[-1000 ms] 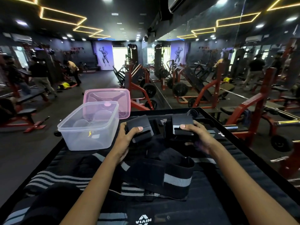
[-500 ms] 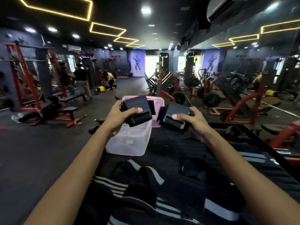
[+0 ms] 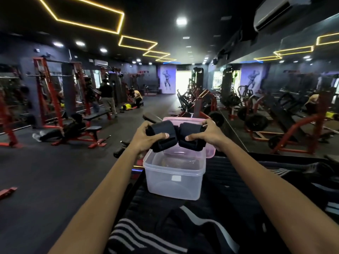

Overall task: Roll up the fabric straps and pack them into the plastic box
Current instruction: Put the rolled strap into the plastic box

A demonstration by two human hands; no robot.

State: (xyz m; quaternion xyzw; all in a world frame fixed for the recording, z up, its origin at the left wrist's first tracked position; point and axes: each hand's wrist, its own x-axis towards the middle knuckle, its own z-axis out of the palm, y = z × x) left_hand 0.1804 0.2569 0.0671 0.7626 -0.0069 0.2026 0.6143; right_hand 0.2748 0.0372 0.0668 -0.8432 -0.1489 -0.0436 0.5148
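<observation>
Two rolled black fabric straps hang side by side just above the open clear plastic box (image 3: pixel 174 182). My left hand (image 3: pixel 146 139) grips the left roll (image 3: pixel 161 136), thumb across its front. The right roll (image 3: pixel 190 139) is held the same way by my right hand (image 3: pixel 207 133). The rolls touch each other in the middle. The box stands on a black table (image 3: pixel 238 180) and holds nothing that I can make out. More black straps with white stripes (image 3: pixel 143 237) lie loose on the table near me.
A pink lid (image 3: pixel 211 153) lies behind the box, partly hidden by my hands. The table's left edge drops to the dark gym floor (image 3: pixel 55 180). Red benches and racks (image 3: pixel 88 132) stand further off, with people among them. A mirror wall is on the right.
Both hands lifted the two rolls off the table and carried them left and forward until they hang over the box. The rolls came together. My view turned left.
</observation>
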